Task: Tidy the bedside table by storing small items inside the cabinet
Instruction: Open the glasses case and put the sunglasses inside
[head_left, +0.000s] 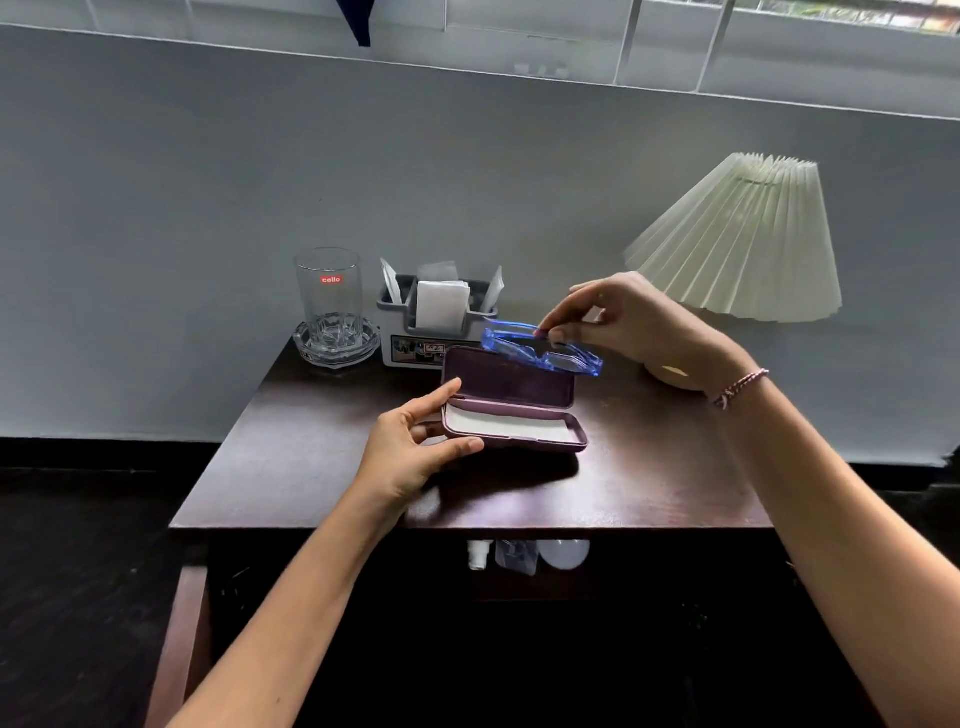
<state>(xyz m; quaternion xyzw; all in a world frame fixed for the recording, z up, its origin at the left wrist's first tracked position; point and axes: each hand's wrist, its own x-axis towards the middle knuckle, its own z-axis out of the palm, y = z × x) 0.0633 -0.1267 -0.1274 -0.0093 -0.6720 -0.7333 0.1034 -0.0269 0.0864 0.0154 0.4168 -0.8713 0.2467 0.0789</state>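
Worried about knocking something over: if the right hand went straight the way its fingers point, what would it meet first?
Probably the grey holder with paper napkins, behind the open case. The right hand points left across the table, pinching blue glasses, which would touch first. Depth is unclear.

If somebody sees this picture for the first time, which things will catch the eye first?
The bright blue glasses, pinched by the right hand above the dark table, stand out most. Just below them the left hand holds an open purple case. A pale pleated lamp shade stands at the right.
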